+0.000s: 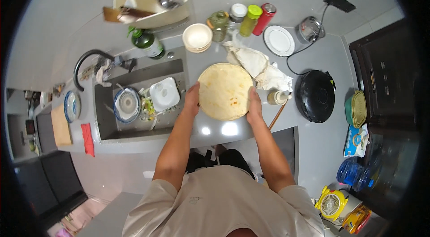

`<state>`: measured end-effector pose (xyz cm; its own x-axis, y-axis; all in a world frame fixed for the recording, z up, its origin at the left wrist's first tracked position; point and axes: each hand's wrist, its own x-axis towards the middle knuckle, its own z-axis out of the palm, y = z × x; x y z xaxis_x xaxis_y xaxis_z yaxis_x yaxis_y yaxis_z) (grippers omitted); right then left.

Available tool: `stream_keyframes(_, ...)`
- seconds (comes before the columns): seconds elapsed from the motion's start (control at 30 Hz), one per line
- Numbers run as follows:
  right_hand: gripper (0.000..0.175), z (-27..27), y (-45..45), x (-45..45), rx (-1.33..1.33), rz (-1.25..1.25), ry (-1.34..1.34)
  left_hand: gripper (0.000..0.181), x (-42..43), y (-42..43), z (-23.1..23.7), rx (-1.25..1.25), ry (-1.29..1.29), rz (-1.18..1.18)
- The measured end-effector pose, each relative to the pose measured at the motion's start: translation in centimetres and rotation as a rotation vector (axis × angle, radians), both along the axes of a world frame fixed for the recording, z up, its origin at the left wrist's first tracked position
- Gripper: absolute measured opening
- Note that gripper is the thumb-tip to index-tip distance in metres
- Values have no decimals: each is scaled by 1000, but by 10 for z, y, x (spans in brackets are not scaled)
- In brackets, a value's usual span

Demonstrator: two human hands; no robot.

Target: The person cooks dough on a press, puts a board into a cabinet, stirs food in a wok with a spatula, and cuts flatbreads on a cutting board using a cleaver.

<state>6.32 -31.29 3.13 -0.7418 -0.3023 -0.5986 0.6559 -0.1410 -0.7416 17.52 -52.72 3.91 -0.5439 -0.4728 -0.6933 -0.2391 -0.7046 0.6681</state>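
Note:
Between my two hands is a round, pale yellow flatbread [225, 92] with a few browned spots, perhaps on a board or plate hidden beneath it. My left hand [192, 98] grips its left edge, and my right hand [254, 104] grips the right edge. Behind it lies a crumpled white cloth [252, 62]. A squeeze bottle [277, 98] with a pale nozzle stands to the right of my right hand, beside brown chopsticks [278, 115]. Farther right sits a black round electric pan [315, 96], its lid apparently shut.
The sink [107, 129] at left holds a blue-rimmed bowl [118, 116], a white square dish [165, 94] and food scraps, under a black faucet [79, 65]. Stacked bowls [197, 37], several bottles and a white plate [279, 41] stand along the wall. A black cord [292, 56] crosses the counter.

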Motion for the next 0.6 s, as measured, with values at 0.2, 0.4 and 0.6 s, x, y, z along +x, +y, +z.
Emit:
stream_keyframes(0.2, 58, 36, -59, 89, 73, 201, 94, 44, 124, -41, 2, -6, 59, 133)
stream_keyframes(0.4, 41, 76, -150, 225, 0, 394, 103, 40, 288, -102, 29, -154, 65, 340)
stream_keyframes(0.6, 37, 69, -258, 393, -65, 588, 106, 41, 484, -166, 62, -223, 6, 635)
